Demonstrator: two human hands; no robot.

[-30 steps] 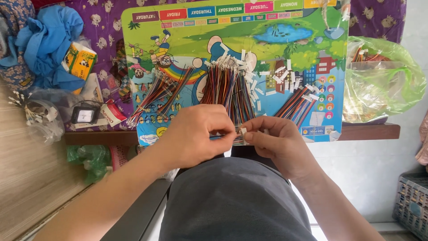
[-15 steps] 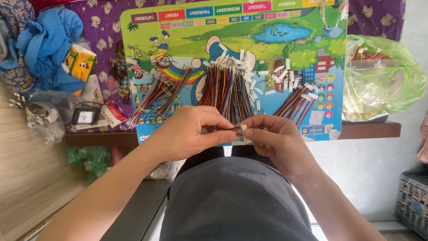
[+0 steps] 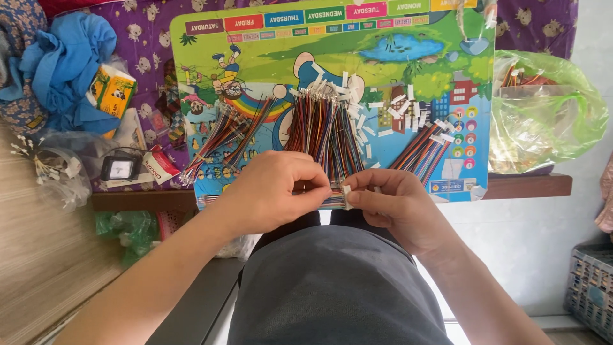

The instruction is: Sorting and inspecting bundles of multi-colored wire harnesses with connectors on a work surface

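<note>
Little has moved since a second ago: both hands stay together at the near edge of the colourful cartoon-printed tabletop (image 3: 268, 57). Left hand (image 3: 271, 191) and right hand (image 3: 393, 204) pinch a small white plastic connector (image 3: 347, 197) on a bundle of multicoloured wires (image 3: 322, 128).

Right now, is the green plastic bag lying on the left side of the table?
No, the green plastic bag sits at the right end of the table, beside the colourful board.
</note>
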